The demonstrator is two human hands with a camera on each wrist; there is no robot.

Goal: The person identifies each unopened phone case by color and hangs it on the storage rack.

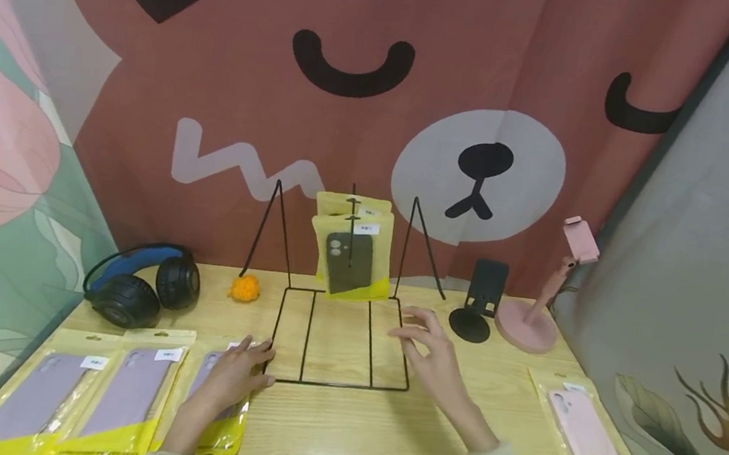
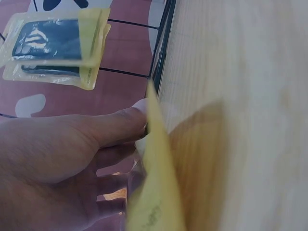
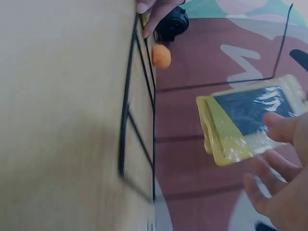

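A black wire display rack [image 1: 337, 385] stands on the table. Phone cases in clear-and-yellow packs [image 1: 350, 263] hang one behind another from its central hook. My left hand [image 1: 233, 374] lies at the rack's left front corner, over a packaged purple phone case [image 1: 231, 434], its fingers relaxed. In the left wrist view, the thumb is at the edge of that yellow pack [image 2: 159, 187], close beside the rack's wire. Over the rack's right side is my right hand [image 1: 433, 359], fingers loosely bent and nothing between them. The right wrist view shows it in front of the hanging packs [image 3: 250, 115].
Two more packaged purple cases [image 1: 123, 388] lie at the left, and a packaged pink case [image 1: 587, 433] at the right. Behind are headphones [image 1: 142, 285], an orange ball-like item [image 1: 245, 288], a black phone stand [image 1: 481, 301] and a pink phone stand [image 1: 532, 325]. A printed curtain [image 1: 348, 135] closes the back.
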